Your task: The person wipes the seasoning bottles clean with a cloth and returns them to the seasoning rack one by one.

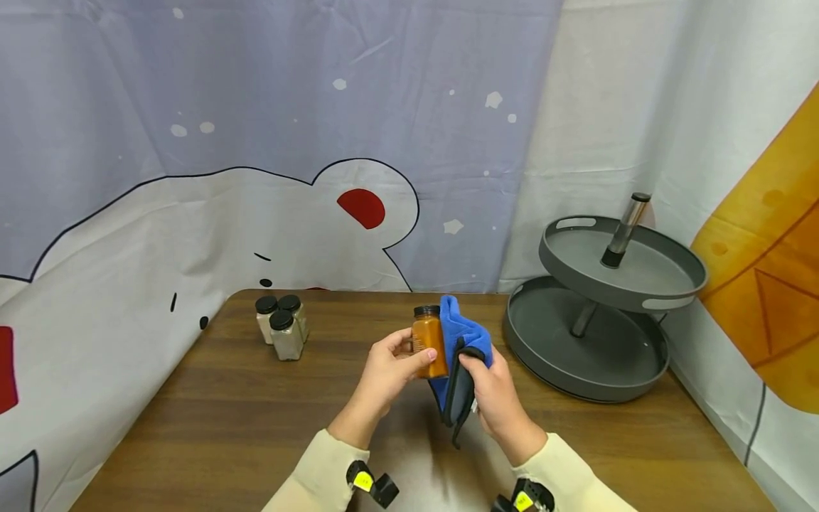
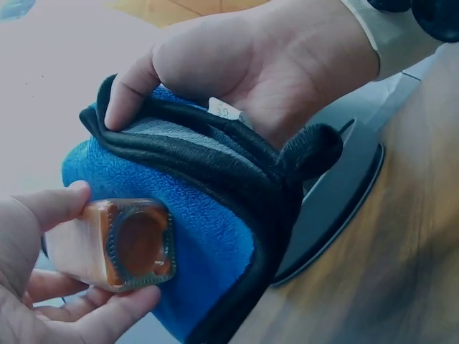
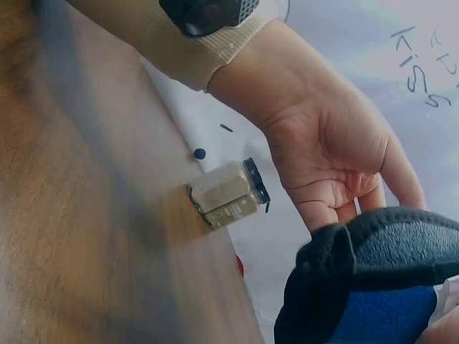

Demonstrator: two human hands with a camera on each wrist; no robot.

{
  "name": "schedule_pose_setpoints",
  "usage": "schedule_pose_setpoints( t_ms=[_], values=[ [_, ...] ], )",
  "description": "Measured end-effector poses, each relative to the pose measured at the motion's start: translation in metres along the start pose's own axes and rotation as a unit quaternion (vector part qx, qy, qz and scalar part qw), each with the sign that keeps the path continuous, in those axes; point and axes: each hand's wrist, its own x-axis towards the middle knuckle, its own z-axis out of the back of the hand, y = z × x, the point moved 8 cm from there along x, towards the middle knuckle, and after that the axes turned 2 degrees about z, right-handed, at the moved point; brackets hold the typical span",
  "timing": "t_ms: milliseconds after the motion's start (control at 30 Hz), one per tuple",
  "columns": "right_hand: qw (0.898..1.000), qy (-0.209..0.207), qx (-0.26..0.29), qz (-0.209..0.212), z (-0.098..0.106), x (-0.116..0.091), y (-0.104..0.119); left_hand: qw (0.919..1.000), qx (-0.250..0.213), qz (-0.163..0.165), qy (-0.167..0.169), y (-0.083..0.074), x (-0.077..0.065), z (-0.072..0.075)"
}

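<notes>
Around a spice jar (image 1: 427, 334) of orange powder with a black lid, my left hand (image 1: 392, 370) curls its fingers and thumb, holding it upright above the table. Its square base (image 2: 140, 247) faces the camera in the left wrist view. My right hand (image 1: 498, 395) grips a blue cloth (image 1: 462, 331) with black edging, thumb on the near side. The cloth lies against the jar's right side and drapes down below it. In the right wrist view, the folded cloth (image 3: 380, 308) hides the jar.
Three spice jars (image 1: 286, 338) with black lids and pale contents stand together at the back left of the wooden table (image 1: 237, 427). A grey two-tier round tray stand (image 1: 589, 366) is at the right. Printed curtains (image 1: 256, 92) hang behind the table.
</notes>
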Motion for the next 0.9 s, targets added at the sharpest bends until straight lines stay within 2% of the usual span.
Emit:
schedule_pose_setpoints(
  t_ms=[267,433,633,733,900],
  values=[
    [0.999,0.034,-0.015,0.007,-0.007,-0.006,0.003,0.9964,-0.080,0.022,-0.019,0.001,0.002,0.010],
    [0.999,0.040,-0.009,0.017,-0.009,-0.009,0.004,0.9928,-0.118,0.021,-0.006,0.001,0.003,0.009],
    [0.999,0.031,-0.007,0.012,-0.008,-0.014,0.004,0.9824,-0.185,0.025,0.008,0.005,0.004,0.009],
    [0.999,0.027,0.026,-0.004,-0.008,-0.016,0.003,0.9787,-0.201,0.029,0.030,0.005,0.003,0.006],
    [0.993,0.027,0.114,-0.033,-0.006,-0.015,-0.001,0.9679,-0.223,0.036,0.110,0.004,-0.001,-0.008]
  ],
)
